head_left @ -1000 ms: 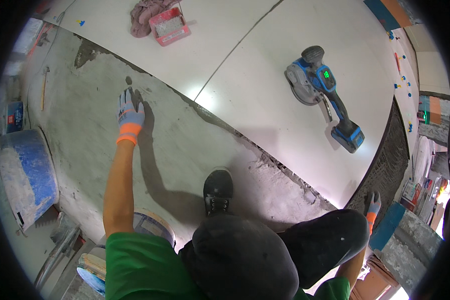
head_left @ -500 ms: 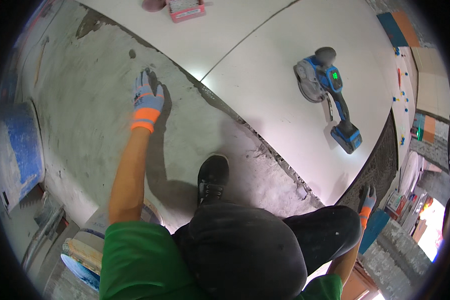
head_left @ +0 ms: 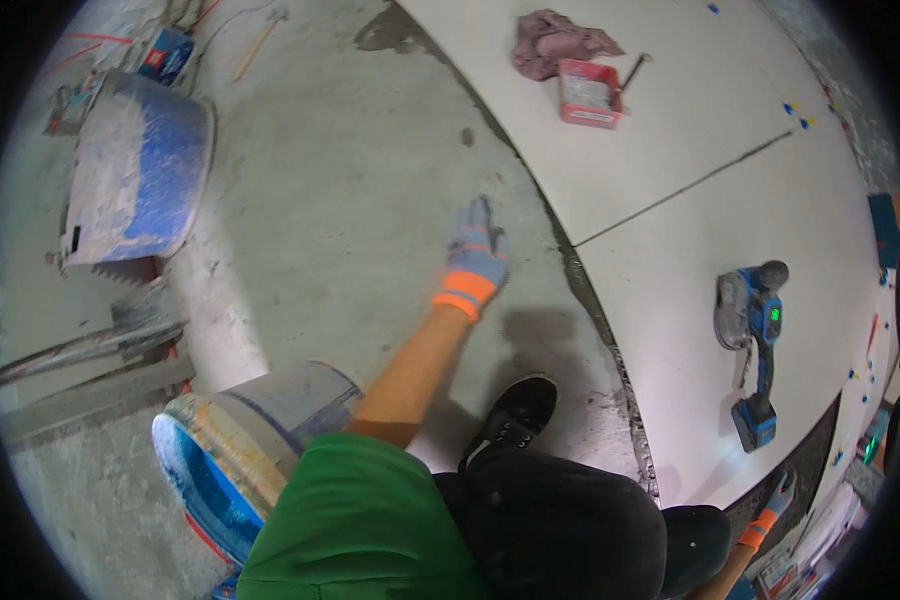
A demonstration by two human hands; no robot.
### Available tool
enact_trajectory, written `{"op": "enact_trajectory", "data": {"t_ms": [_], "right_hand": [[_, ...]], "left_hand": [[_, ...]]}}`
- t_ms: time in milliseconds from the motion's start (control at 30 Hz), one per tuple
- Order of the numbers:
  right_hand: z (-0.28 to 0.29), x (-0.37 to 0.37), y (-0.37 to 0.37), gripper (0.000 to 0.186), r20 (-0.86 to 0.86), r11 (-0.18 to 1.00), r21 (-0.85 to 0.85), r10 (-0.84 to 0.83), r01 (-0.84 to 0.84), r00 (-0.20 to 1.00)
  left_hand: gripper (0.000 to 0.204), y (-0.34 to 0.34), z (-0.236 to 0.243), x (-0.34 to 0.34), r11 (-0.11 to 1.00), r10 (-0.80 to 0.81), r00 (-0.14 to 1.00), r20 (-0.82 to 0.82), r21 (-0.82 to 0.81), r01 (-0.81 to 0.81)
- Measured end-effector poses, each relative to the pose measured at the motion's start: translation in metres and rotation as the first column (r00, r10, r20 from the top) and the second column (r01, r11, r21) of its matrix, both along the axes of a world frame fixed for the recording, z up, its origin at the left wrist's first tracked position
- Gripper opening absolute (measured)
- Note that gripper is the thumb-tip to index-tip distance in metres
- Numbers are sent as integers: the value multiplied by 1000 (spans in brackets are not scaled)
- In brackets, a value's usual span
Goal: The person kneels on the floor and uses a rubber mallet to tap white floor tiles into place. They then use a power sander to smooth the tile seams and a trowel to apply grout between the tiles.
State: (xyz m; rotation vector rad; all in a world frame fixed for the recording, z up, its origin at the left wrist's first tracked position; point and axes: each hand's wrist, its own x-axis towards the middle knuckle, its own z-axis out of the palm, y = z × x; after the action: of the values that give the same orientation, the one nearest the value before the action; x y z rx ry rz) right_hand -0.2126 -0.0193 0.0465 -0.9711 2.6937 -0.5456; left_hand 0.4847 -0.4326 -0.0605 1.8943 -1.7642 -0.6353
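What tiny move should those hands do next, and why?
Maybe reach the right hand toward the blue-and-black power tool: that hand looks empty, the tool rests on the pale slab near it, and the left hand is farther away.

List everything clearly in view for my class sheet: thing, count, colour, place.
floor: one, grey, left and centre
tiles: at least two, off-white, right half
power tool: one, blue and black, on tile
tray: one, red, upper centre
cloth: one, mauve, beside tray
spacers: several, blue and yellow, right side
mortar: one patch, dark grey, lower right
tub: one, blue and white, upper left
hammer: one, pale handle, upper left
bucket: one, whitish, blue inside, lower left
shoe: one, black, lower centre
sleeve: one, green, bottom
trousers: one pair, black, bottom
left hand: one, grey glove, orange cuff, over floor
right hand: one, grey glove, orange cuff, at mortar
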Motion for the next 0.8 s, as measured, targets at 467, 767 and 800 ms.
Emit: {"op": "enact_trajectory", "data": {"t_ms": [467, 767, 800], "right_hand": [[-7, 33, -169, 44, 244, 989, 19, 139, -148, 960], [-30, 32, -174, 45, 348, 957, 95, 227, -275, 910], [-27, 34, -174, 46, 376, 966, 62, 210, -251, 902]], "left_hand": [[45, 14, 86, 49, 719, -326, 935, 140, 678, 149], [44, -56, 175, 111, 541, -796, 376, 474, 836, 90], [43, -64, 188, 115, 545, -783, 371, 499, 838, 23]]}}
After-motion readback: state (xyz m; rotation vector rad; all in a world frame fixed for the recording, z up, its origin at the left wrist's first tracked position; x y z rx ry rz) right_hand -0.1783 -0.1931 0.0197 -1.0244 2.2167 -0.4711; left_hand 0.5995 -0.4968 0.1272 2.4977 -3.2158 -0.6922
